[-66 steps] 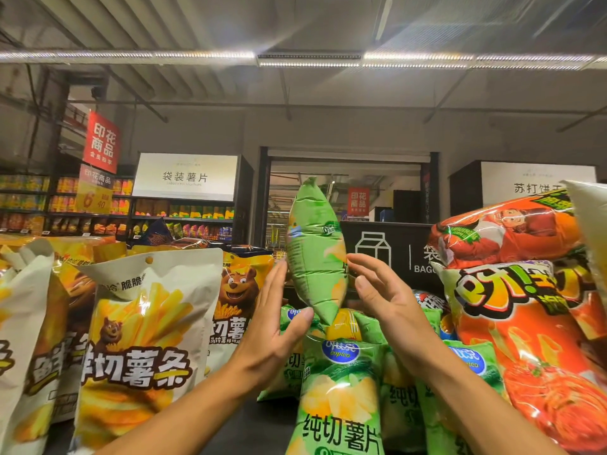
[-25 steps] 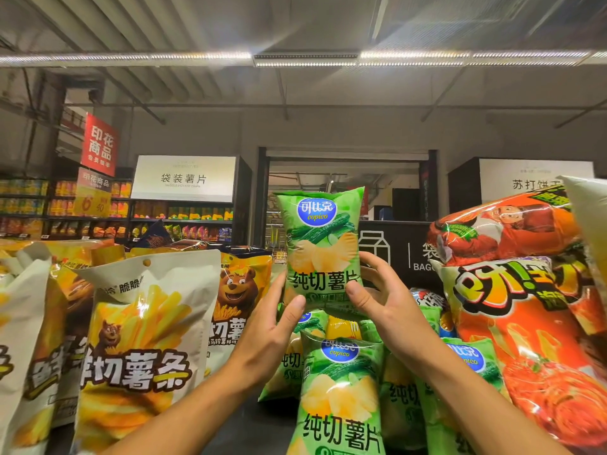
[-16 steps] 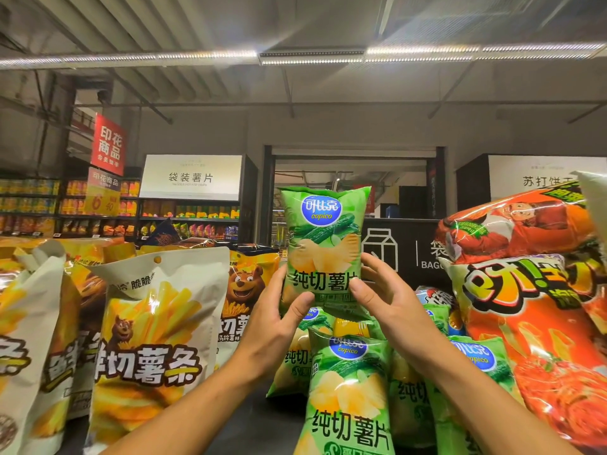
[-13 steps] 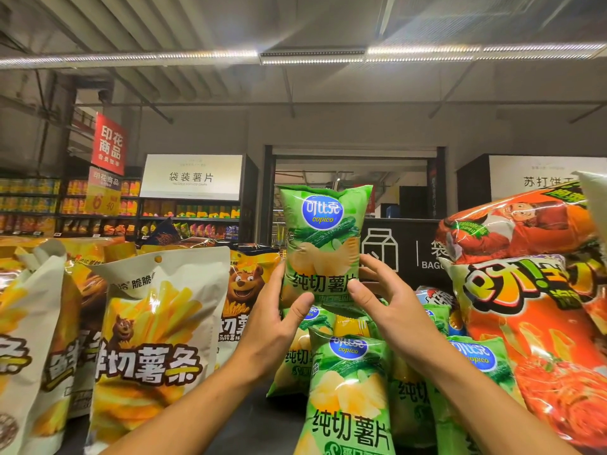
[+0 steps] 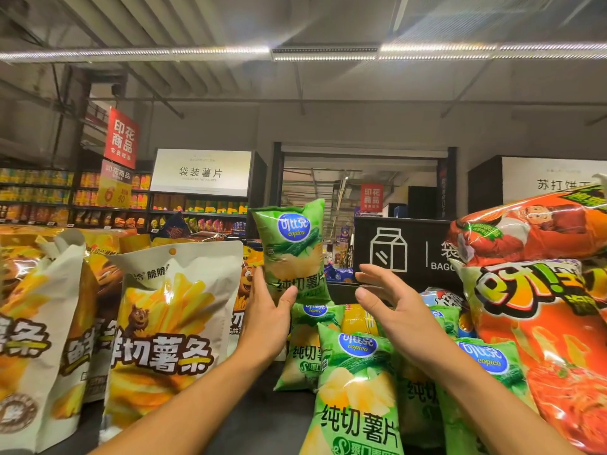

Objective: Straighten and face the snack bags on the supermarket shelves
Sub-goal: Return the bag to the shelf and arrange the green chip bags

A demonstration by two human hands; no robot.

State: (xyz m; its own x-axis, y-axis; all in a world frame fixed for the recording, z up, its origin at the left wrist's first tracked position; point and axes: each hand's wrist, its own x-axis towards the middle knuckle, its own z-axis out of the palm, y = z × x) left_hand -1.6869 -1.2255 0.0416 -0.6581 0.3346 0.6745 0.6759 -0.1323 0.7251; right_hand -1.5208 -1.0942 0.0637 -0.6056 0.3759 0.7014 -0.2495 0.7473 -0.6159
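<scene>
Green Copico chip bag [image 5: 292,254] upright, front label facing camera, raised above the green bags [image 5: 356,389] on the shelf, left hand [image 5: 267,318] grip pinching its lower left edge, right hand [image 5: 394,310] off it, fingers spread wide, holding nothing.

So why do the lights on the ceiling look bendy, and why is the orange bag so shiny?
Head view: the wide-angle lens curves the ceiling light strip; those lights bounce off the glossy orange bag as white glare; far shelves look soft and dim; the held green bag stays readable.
</scene>
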